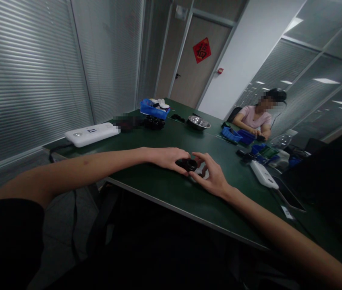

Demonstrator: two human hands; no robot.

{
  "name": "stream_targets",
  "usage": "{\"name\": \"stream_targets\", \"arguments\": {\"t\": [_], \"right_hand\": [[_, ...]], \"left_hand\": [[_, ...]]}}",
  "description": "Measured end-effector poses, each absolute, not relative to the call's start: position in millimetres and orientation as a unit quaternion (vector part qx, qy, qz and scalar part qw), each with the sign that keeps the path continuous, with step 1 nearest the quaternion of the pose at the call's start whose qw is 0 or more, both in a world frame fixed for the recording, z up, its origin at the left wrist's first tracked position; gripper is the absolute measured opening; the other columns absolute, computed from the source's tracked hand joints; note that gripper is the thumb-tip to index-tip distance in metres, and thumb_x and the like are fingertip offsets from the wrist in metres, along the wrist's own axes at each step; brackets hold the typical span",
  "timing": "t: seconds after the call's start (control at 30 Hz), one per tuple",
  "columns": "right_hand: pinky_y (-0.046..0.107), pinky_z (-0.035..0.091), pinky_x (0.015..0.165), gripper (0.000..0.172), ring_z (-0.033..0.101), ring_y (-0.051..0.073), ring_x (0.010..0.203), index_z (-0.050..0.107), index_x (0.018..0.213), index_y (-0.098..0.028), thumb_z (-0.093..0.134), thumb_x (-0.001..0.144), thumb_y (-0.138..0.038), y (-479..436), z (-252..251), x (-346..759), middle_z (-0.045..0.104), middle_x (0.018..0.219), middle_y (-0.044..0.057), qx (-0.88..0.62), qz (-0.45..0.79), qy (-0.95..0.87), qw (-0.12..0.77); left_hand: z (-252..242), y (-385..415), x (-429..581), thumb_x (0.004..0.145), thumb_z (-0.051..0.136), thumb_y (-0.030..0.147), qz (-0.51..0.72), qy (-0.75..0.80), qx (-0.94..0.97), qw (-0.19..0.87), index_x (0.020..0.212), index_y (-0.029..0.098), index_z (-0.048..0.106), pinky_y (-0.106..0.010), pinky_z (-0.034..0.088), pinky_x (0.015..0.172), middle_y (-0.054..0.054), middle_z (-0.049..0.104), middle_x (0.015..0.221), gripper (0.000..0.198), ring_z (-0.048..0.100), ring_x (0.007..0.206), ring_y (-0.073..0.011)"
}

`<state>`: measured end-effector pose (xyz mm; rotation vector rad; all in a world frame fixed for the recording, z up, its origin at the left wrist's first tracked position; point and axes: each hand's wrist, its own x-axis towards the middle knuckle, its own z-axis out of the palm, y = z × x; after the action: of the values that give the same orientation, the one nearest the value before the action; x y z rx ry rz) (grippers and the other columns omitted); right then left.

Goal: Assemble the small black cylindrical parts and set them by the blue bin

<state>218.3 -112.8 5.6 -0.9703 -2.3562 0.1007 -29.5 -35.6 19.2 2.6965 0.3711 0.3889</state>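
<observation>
Pinching a small glossy black round part (pixel 191 164) between thumb and index finger: that's the left hand (pixel 169 157), fingers narrow on its left side. Part sits at the near side of the dark green desk (pixel 146 183), between both hands; too dark to tell if its underside touches the surface. Right hand (pixel 214 175) is curled around the part's right side, fingers bent and part-spread, thumb tip right by it; can't tell if it's actually gripping.

Beyond the hands: shiny round metal bowl (pixel 200 126). Left of that, a cluster of glossy black pieces (pixel 154 123), just in front of a bright blue plastic basket (pixel 150 110) loaded with white and dark items. Long white rounded device (pixel 94 134) near the desk's left edge, black cable off its end.

Right side: second white oblong device (pixel 264 174), next to a dark flat rectangular slab (pixel 289 194). Farther back, small light-blue basket (pixel 231 135) beside a dark-blue bin (pixel 245 137). Co-worker in a pale pink top (pixel 252 117) seated there, hands low near the bin.
</observation>
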Motion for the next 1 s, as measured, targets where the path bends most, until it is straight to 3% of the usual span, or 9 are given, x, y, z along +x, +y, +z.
{"name": "stream_targets", "arguments": {"t": [0.23,0.4,0.6,0.8,1.0], "right_hand": [[0.036,0.059,0.064,0.052,0.064,0.024,0.092,0.044,0.146,-0.029,0.062,0.097,-0.036,-113.3,4.7,218.0,0.060,0.122,0.010,-0.341,0.037,-0.894,0.289],[0.035,0.059,0.060,0.057,0.062,0.022,0.082,0.045,0.146,-0.029,0.067,0.095,-0.042,-112.8,4.4,218.3,0.060,0.114,0.009,-0.366,0.027,-0.882,0.296],[0.036,0.059,0.062,0.052,0.064,0.025,0.094,0.044,0.146,-0.030,0.061,0.098,-0.037,-113.8,5.2,217.6,0.060,0.123,0.011,-0.343,0.041,-0.891,0.294],[0.036,0.058,0.060,0.056,0.062,0.023,0.083,0.044,0.146,-0.029,0.065,0.096,-0.044,-113.1,4.8,217.9,0.061,0.114,0.009,-0.362,0.031,-0.884,0.295],[0.035,0.058,0.061,0.052,0.064,0.025,0.093,0.044,0.146,-0.029,0.061,0.097,-0.038,-113.7,4.5,217.8,0.061,0.122,0.011,-0.343,0.039,-0.892,0.292]], "left_hand": [[19.1,-36.6,-29.4,0.091,0.065,0.058,0.143,0.137,0.959,0.203,0.125,0.015,0.062,-0.035,0.045,0.095,-0.013,0.067,0.120,0.055,0.062,0.108,-0.0255],[20.3,-37.6,-29.5,0.091,0.065,0.058,0.143,0.140,0.960,0.197,0.117,0.015,0.064,-0.034,0.046,0.090,-0.012,0.067,0.115,0.051,0.062,0.103,-0.0249],[20.2,-36.9,-29.5,0.091,0.064,0.060,0.138,0.142,0.960,0.196,0.121,0.015,0.062,-0.034,0.045,0.094,-0.013,0.067,0.120,0.054,0.062,0.108,-0.0251],[20.7,-37.9,-28.8,0.092,0.064,0.058,0.135,0.142,0.962,0.191,0.119,0.014,0.062,-0.033,0.045,0.092,-0.013,0.067,0.116,0.052,0.062,0.106,-0.0249],[21.2,-37.8,-30.1,0.092,0.065,0.058,0.136,0.148,0.960,0.195,0.122,0.015,0.062,-0.033,0.045,0.094,-0.013,0.067,0.118,0.053,0.062,0.107,-0.0249]]}}
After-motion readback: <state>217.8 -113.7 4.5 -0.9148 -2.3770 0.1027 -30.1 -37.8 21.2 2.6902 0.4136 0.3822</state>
